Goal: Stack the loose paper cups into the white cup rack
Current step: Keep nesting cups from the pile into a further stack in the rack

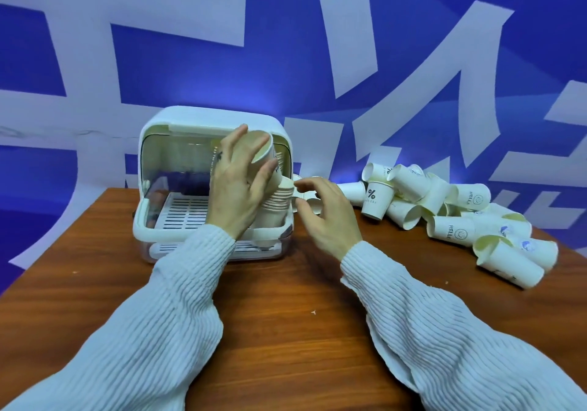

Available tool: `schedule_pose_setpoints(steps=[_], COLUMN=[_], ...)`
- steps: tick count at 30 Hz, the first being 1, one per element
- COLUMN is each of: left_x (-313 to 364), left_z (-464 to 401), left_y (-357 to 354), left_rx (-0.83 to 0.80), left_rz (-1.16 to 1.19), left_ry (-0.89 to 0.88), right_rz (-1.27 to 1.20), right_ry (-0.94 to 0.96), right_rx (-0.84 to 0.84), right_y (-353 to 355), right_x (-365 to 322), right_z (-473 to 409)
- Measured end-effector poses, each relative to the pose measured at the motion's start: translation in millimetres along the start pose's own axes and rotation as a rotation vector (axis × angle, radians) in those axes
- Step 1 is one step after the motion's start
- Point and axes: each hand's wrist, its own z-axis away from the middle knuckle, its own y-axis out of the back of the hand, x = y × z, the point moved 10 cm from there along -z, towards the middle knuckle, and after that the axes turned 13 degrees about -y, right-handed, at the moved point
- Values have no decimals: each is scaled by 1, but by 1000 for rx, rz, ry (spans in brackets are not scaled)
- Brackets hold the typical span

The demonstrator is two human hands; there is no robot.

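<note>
The white cup rack, a lidded box with a slotted tray, stands on the brown table with its lid raised. A nested stack of paper cups stands at its right end. My left hand grips a tilted paper cup just above that stack, mouth facing me. My right hand hovers beside the rack's right side with fingers spread and nothing in it. A pile of loose paper cups lies to the right.
The wooden table stretches toward me. A blue wall with large white shapes stands right behind the rack. Some loose cups reach close to the table's right edge.
</note>
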Motion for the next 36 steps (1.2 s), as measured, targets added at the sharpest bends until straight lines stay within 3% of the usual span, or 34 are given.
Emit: schedule_pose_setpoints(steps=[5, 11, 13, 20, 24, 28, 36], left_x=[6, -16, -26, -16, -19, -17, -16], left_z=[-8, 16, 28, 40, 40, 40, 40], left_y=[-4, -60, -67, -60, -61, -60, -59], left_rx=[-35, -524, -609, -490, -504, -511, -497], left_rz=[-11, -267, -359, -312, -265, -273, -284], left_ry=[1, 21, 65, 24, 58, 65, 69], right_rz=[-23, -5, -3, 201, 437, 572, 535], right_ry=[-67, -123, -162, -372, -344, -353, -564], right_rx=[-20, -54, -43, -142, -224, -196, -304], right_y=[-1, -14, -15, -43, -69, -80, -89], right_x=[18, 42, 51, 93, 97, 107, 134], right_z=[-1, -1, -10, -90, -123, -136, -128])
